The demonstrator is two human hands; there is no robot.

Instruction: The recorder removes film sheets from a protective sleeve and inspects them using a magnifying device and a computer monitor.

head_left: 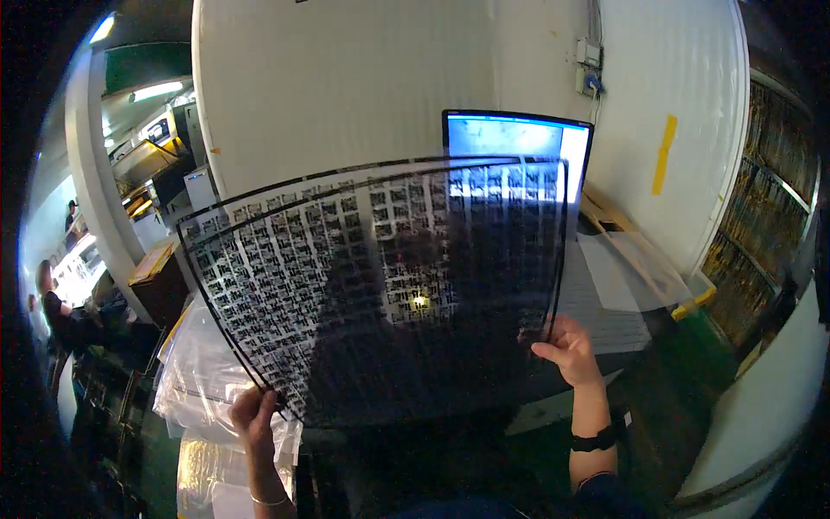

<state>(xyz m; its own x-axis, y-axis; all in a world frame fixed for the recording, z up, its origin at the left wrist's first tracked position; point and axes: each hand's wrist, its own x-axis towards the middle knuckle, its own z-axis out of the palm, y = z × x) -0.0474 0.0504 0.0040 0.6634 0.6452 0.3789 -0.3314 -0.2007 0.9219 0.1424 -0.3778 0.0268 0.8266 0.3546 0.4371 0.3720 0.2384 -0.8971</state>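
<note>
A large see-through film sheet [294,259] with rows of small dark printed patterns and a black border is held up in front of me. My left hand [256,410] pinches its lower left corner. On the lower right edge, my right hand [567,350] grips it between thumb and fingers. The sheet tilts, its left side reaching lower than its right. Through its upper right part shows a lit monitor [510,137], partly covered by the film. A small yellowish bright spot appears in the middle of the sheet.
Clear plastic bags or sheets [194,368] are piled at the left. Behind the film is a grey table [618,324], with a translucent sheet [627,268] at its right. Filled shelves [756,190] stand far right. Another person [56,303] is at the far left.
</note>
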